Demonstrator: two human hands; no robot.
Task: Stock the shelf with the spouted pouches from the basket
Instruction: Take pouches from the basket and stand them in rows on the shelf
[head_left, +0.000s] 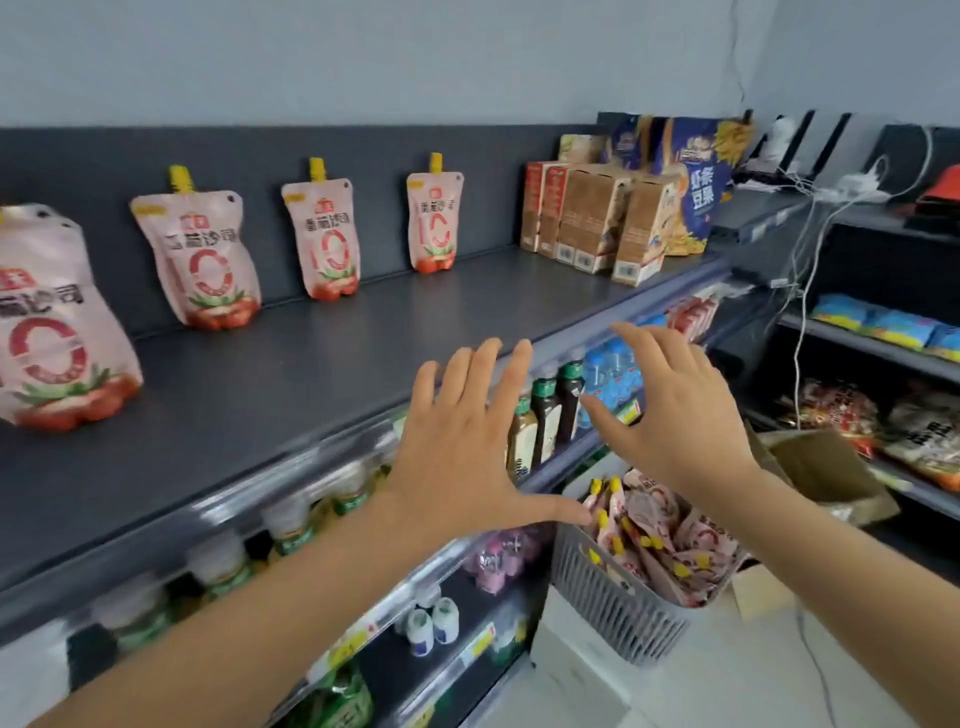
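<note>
Both my left hand (457, 457) and right hand (670, 415) are spread, empty; I should reach down to the basket (613, 597) below them and pinch one pouch (649, 514) by its spout.

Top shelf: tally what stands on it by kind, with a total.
Pink spouted pouches: 4, the nearest, then and
Brown cartons: about 4, overlapping
Blue snack bags: at least 2, partly hidden
Total: about 10
</note>
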